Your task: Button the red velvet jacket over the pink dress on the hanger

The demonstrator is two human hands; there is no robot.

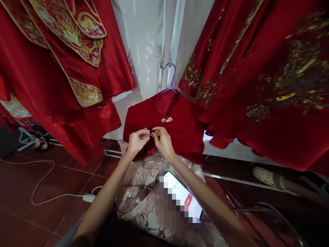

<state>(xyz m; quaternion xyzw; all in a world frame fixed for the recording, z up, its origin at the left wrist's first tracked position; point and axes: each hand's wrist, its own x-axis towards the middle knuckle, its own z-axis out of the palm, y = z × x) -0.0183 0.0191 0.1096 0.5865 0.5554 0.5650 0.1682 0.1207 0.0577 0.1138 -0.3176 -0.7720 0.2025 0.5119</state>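
Observation:
A dark red velvet jacket hangs in front of me on a purple hanger. Near its neckline sits a flower-shaped clasp with pearly, gold-toned parts. Lower on the jacket's front, my left hand and my right hand meet with fingertips almost touching. Both are closed in a pinch around a small ornamental clasp, which the fingers partly cover. Below the hands, the jacket's lower edge rests against a shiny pale pink patterned fabric spread over my lap.
A lit smartphone lies on the pale fabric. Embroidered red garments hang at left, and sequined red garments at right. A white cable runs over the tiled floor. Someone's foot in a pale clog is at right.

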